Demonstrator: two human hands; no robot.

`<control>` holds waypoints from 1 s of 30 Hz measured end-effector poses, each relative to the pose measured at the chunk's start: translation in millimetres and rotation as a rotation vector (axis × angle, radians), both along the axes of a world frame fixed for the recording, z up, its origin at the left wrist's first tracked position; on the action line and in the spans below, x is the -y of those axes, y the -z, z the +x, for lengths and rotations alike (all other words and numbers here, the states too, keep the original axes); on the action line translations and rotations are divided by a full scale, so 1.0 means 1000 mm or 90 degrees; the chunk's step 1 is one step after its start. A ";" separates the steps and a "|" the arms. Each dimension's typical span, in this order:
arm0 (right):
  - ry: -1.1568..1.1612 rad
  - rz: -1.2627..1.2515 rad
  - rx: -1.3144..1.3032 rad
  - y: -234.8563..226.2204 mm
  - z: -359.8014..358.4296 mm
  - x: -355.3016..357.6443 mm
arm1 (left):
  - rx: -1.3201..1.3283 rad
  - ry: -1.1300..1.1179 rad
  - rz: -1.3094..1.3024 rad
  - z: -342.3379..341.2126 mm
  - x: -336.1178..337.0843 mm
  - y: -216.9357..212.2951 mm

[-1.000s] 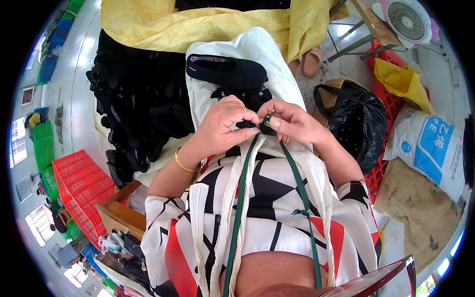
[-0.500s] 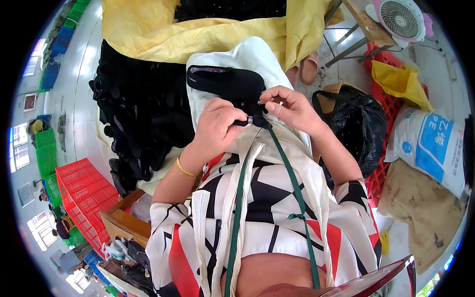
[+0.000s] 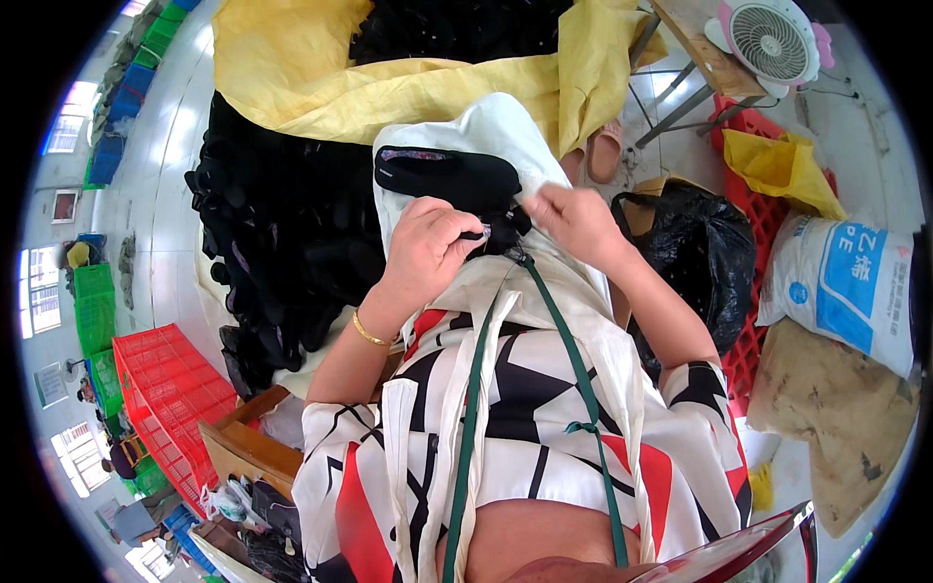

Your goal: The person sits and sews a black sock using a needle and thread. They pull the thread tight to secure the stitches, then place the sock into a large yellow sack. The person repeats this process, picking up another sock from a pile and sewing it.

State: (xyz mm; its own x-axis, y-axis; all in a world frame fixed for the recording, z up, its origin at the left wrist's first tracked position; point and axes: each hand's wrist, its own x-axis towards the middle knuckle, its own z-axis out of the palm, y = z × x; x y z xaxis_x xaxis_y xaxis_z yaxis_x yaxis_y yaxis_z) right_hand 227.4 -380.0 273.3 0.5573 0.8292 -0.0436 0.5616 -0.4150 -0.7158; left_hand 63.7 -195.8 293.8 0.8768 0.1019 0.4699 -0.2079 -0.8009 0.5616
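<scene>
A black fabric shoe (image 3: 457, 177) with a patterned lining lies on the white cloth (image 3: 505, 121) over my lap. Just below it, my left hand (image 3: 428, 243) pinches the end of a small black fabric piece (image 3: 501, 231) that shows a bit of patterned lining. My right hand (image 3: 573, 222) is on the other side of that piece, blurred, its fingers curled together near the shoe's right end; anything in them is too small to make out. Green cords (image 3: 559, 325) run down from the dark piece across my apron.
A large heap of black shoes (image 3: 292, 223) lies at the left, below a yellow sheet (image 3: 437, 95). A black plastic bag (image 3: 695, 262), a red crate (image 3: 743, 360) and a white sack (image 3: 841, 277) are at the right. Another red crate (image 3: 175, 389) and a wooden drawer (image 3: 248, 447) stand at the left.
My right hand has shifted slightly right and down and is now blurred. My left hand keeps its pinch on the black piece. The whole view has tilted slightly.
</scene>
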 end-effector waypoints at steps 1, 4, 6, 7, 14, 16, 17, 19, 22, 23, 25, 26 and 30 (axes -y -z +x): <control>-0.042 -0.087 0.094 0.004 -0.003 0.004 | 0.020 -0.001 -0.002 0.001 -0.002 0.000; -0.161 -0.308 0.013 0.011 -0.016 0.001 | 0.058 -0.027 -0.016 0.007 -0.002 0.004; -0.184 -0.363 0.019 0.028 -0.018 -0.004 | 0.087 -0.024 -0.005 0.014 -0.001 0.005; -0.189 -0.352 0.013 0.034 -0.018 -0.004 | 0.101 -0.021 0.002 0.017 0.000 0.003; -0.102 -0.163 -0.291 0.010 0.003 0.051 | 0.151 0.002 0.085 0.025 0.000 -0.010; -0.013 0.005 -0.296 -0.002 0.000 0.075 | 0.174 0.024 0.117 0.029 0.003 -0.012; 0.021 0.080 -0.265 -0.005 -0.001 0.080 | 0.186 0.033 0.154 0.031 0.007 -0.014; 0.099 0.184 -0.249 -0.019 -0.011 0.086 | 0.202 0.063 0.223 0.037 0.018 -0.019; 0.085 0.220 -0.240 -0.039 -0.028 0.083 | 0.237 0.107 0.307 0.046 0.033 -0.017; 0.123 0.225 -0.196 -0.039 -0.032 0.081 | 0.245 0.130 0.324 0.050 0.039 -0.020; 0.134 0.204 -0.104 -0.041 -0.036 0.080 | 0.240 0.147 0.346 0.054 0.045 -0.023; 0.138 0.191 -0.058 -0.042 -0.037 0.080 | 0.237 0.154 0.356 0.056 0.048 -0.024; 0.197 0.193 -0.074 -0.036 -0.033 0.081 | 0.230 0.162 0.373 0.059 0.052 -0.025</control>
